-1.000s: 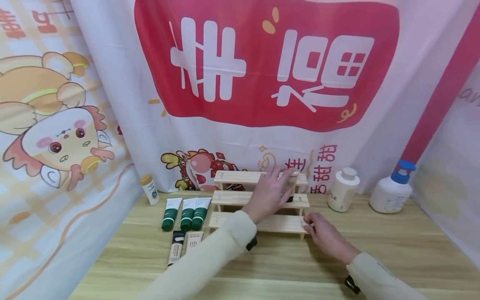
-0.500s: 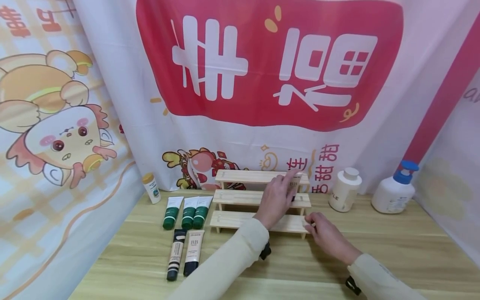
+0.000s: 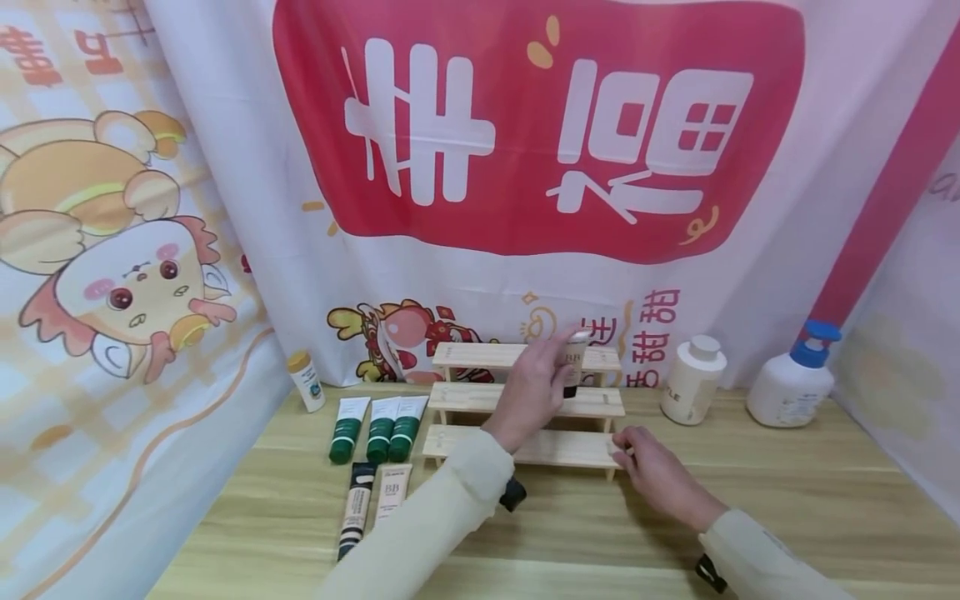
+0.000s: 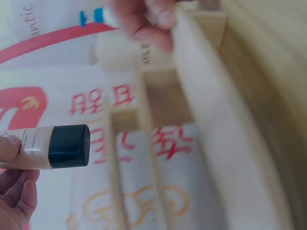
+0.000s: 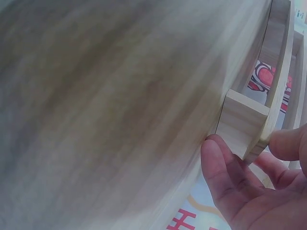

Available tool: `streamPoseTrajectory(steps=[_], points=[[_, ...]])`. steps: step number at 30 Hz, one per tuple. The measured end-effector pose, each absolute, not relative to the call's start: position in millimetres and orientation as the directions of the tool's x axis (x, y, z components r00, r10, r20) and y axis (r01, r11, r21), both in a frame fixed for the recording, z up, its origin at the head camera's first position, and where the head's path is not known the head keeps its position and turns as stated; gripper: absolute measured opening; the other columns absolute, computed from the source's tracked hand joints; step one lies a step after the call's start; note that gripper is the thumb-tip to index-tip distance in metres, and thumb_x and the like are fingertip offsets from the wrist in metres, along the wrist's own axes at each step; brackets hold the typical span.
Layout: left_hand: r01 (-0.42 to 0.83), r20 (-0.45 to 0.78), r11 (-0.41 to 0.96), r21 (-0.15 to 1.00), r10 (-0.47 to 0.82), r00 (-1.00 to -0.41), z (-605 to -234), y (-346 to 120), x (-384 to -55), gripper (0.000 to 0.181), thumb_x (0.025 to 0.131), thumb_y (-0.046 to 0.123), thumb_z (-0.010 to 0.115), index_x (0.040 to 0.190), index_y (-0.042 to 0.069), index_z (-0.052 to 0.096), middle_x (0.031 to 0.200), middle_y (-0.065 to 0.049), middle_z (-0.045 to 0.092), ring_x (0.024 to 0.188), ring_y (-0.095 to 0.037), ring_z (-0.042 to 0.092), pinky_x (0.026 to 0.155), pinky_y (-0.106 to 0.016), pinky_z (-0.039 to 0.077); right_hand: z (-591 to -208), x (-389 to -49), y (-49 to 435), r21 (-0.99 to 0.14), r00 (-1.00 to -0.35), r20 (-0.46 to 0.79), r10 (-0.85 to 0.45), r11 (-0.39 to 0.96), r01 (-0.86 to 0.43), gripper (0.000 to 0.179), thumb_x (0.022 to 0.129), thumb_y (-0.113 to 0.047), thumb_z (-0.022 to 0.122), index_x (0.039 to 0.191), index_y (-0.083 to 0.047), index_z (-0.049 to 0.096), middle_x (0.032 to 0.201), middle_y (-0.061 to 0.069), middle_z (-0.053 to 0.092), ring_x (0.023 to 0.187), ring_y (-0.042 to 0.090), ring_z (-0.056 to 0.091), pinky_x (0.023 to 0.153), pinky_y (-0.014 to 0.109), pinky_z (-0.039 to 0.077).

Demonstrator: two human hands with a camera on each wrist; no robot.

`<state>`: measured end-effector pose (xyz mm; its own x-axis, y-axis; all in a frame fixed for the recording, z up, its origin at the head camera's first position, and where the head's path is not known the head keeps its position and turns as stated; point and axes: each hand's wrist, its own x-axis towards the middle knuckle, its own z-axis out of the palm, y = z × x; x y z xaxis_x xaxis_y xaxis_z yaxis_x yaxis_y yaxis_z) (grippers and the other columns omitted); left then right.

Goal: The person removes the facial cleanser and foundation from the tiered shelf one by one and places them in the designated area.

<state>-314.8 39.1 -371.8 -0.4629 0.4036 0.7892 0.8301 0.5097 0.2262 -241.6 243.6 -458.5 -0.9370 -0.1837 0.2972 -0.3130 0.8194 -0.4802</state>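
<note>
My left hand pinches a beige BB cream tube upright, its black cap downward, over the right part of a three-tier wooden display rack. In the left wrist view the tube's black cap is apart from the shelves. My right hand grips the right end of the lowest shelf. Seen from the right wrist, its thumb and fingers are about that shelf's corner. Another BB cream tube lies on the table, partly behind the left sleeve.
Left of the rack lie several green-and-white tubes and a black-and-beige tube. A small yellow-capped bottle stands at the back left. On the right stand a white bottle and a blue-topped pump bottle. A printed curtain hangs behind.
My left hand has shifted left along the rack with the tube, after a slight move right before that. The right hand stays on the lowest shelf's end.
</note>
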Motion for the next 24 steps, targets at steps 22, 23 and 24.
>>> streamPoseTrajectory(steps=[22, 23, 24], points=[[0.728, 0.701, 0.611, 0.310, 0.370, -0.609, -312, -112, -281, 0.067, 0.087, 0.006, 0.066, 0.145, 0.021, 0.037, 0.116, -0.008, 0.059, 0.089, -0.015, 0.057, 0.076, -0.028, 0.052, -457, -240, 243, -0.482, -0.933, 0.308, -0.184, 0.816, -0.320, 0.014, 0.088, -0.002, 0.064, 0.100, 0.001, 0.057, 0.095, 0.010, 0.057, 0.085, 0.024, 0.059, 0.074, 0.041, 0.051], [0.712, 0.690, 0.626, 0.319, 0.361, -0.627, -310, -119, -279, 0.068, 0.087, 0.005, 0.066, 0.146, 0.023, 0.036, 0.114, -0.008, 0.059, 0.088, -0.015, 0.057, 0.075, -0.028, 0.052, -457, -240, 242, -0.482, -0.932, 0.309, -0.187, 0.815, -0.323, 0.014, 0.088, -0.002, 0.064, 0.100, 0.001, 0.057, 0.095, 0.010, 0.057, 0.085, 0.024, 0.059, 0.074, 0.041, 0.051], [0.698, 0.678, 0.637, 0.328, 0.356, -0.643, -308, -127, -276, 0.069, 0.087, 0.004, 0.066, 0.146, 0.024, 0.035, 0.111, -0.008, 0.059, 0.086, -0.015, 0.057, 0.073, -0.028, 0.053, -457, -240, 242, -0.481, -0.932, 0.309, -0.189, 0.814, -0.324, 0.014, 0.088, -0.002, 0.064, 0.100, 0.001, 0.057, 0.095, 0.010, 0.057, 0.085, 0.024, 0.059, 0.075, 0.041, 0.052]])
